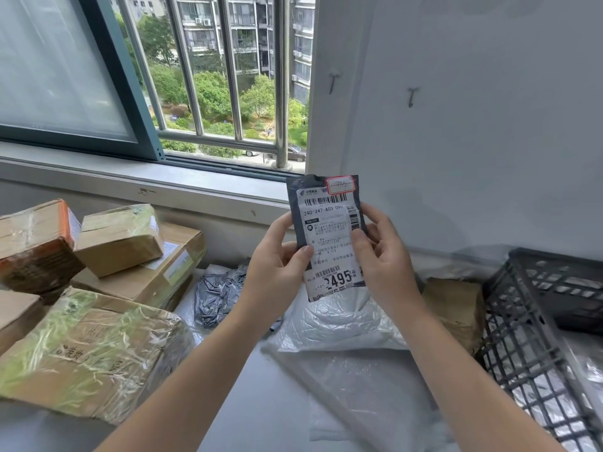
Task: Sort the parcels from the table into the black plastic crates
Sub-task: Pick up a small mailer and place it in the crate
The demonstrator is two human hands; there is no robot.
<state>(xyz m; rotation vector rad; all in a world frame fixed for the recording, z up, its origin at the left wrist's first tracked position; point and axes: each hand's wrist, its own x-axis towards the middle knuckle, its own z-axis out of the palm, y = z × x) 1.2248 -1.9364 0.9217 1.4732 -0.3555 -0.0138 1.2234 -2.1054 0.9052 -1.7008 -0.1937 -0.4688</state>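
- Here, a person is holding a small dark mailer bag [329, 236] upright in the air above the table [261, 386], label facing them.
- The left hand [277, 265] is pinching the bag's left edge, thumb pressed on the label; the right hand [381, 256] is clamping the right edge the same way.
- Cardboard boxes [88, 347] are sitting piled to the left, soft plastic bags [339, 321] below the hands.
- A black crate [528, 324] is standing at the right edge, with bags already inside.
- Likely best: reading the label fully, then carrying the bag right and lowering it into the crate rather than tossing it.
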